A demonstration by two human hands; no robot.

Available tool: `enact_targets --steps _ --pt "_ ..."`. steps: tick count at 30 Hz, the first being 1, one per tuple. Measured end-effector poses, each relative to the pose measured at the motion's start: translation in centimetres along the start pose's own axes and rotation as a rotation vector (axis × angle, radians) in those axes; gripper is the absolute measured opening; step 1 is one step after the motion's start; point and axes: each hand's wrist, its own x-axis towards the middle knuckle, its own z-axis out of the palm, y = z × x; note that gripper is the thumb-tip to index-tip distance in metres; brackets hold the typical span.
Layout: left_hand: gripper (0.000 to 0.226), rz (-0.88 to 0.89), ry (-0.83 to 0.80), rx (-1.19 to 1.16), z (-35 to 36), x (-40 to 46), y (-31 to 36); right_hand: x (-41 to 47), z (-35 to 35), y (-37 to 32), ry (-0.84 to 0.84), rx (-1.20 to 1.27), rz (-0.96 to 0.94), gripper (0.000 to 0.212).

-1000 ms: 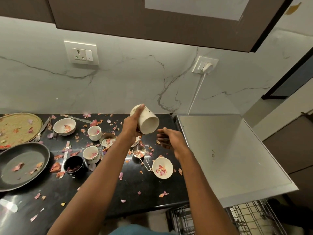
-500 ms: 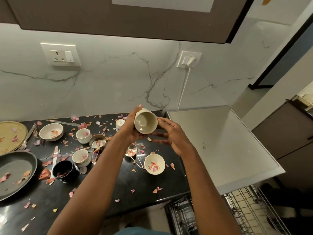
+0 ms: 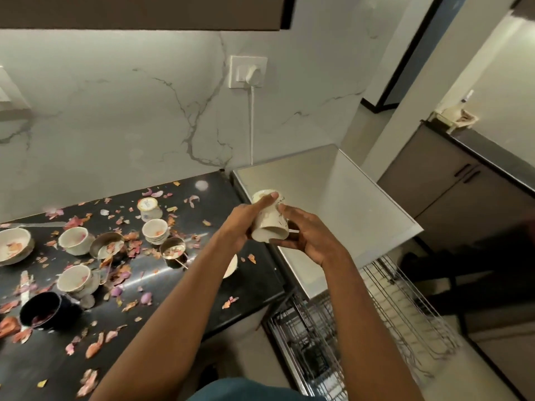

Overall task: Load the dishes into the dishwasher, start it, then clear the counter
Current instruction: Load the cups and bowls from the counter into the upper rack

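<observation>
Both hands hold a cream cup (image 3: 269,224) upside down, mouth toward me, above the seam between the black counter (image 3: 254,279) and the dishwasher top (image 3: 341,204). My left hand (image 3: 240,224) grips its left side with the index finger along the base. My right hand (image 3: 307,233) cups its right side and rim. The wire dishwasher rack (image 3: 385,319) is pulled out below right. Several dirty cups and bowls sit on the counter, such as a cup (image 3: 155,230), a steel bowl (image 3: 173,250) and a dark mug (image 3: 46,309).
Flower petals litter the counter. A white cord hangs from a wall socket (image 3: 247,71) behind the dishwasher. A small lidded pot (image 3: 148,208) stands near the wall. Brown cabinets (image 3: 451,183) stand at the far right. An overhead cabinet (image 3: 144,13) hangs above.
The cup has been carried right from over the counter to the dishwasher's edge and turned mouth-down. My right hand has closed onto it. The view has swung right.
</observation>
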Motion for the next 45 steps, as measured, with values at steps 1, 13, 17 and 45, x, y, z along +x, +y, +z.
enact_targets --steps 1,13,17,45 --pt "0.064 -0.002 -0.028 0.021 1.5 0.2 -0.6 -0.6 -1.4 0.4 0.029 0.004 0.017 0.049" --pt "0.05 -0.184 -0.31 0.186 18.4 0.3 -8.6 -10.9 -16.3 6.4 0.403 0.186 -0.056 0.051" --pt "0.045 -0.216 -0.27 0.254 23.3 -0.6 -11.5 -12.8 -20.0 9.6 0.624 0.098 -0.073 0.076" --pt "0.06 -0.664 -0.459 0.448 23.7 10.1 -33.9 -13.4 -25.9 31.3 0.77 -0.419 0.108 0.081"
